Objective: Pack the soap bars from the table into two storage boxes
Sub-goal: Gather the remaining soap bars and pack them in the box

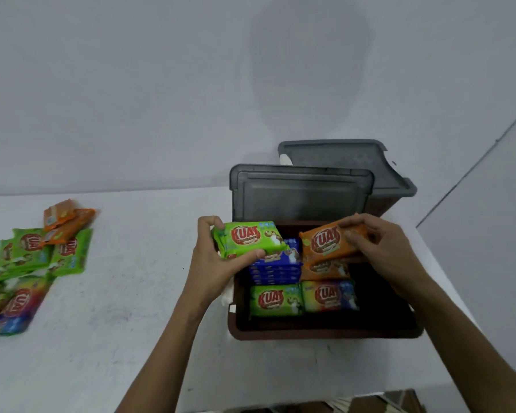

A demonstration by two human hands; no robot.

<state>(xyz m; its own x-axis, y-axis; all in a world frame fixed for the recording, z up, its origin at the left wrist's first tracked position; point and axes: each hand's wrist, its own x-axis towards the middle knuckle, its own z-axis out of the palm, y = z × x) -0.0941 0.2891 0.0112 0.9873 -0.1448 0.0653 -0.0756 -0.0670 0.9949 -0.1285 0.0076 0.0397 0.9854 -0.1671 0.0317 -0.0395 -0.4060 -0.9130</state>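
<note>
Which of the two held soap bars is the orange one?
The orange-wrapped soap bar on the right, over the brown plastic storage box; the other held one, on the left, is a green-wrapped soap bar.

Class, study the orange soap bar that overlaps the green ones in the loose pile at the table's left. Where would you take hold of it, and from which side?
Take the orange soap bar across its two long edges, coming from above. It lies tilted atop the green soap bars, so those edges probably stand clear for a grip, while its underside is covered.
</note>
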